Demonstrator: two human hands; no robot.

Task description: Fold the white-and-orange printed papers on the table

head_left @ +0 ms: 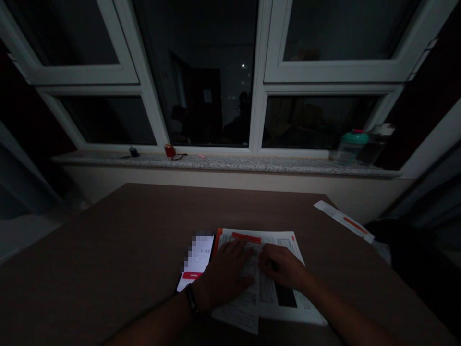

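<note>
An open booklet (268,307) with printed pages and a red strip (246,237) near its top lies on the brown table (173,206). My left hand (228,274) rests spread on its left page, a dark band around the wrist. Over the right page, near the middle fold, my right hand (283,265) has its fingers curled together; what they hold, if anything, is too dark to make out. A lit phone (200,254) lies beside the booklet, left of my left hand.
White papers (342,220) with an orange strip lie at the table's right edge. On the granite sill (230,163) stand a teal-lidded container (351,146), a red item (169,151) and a small dark item (133,152).
</note>
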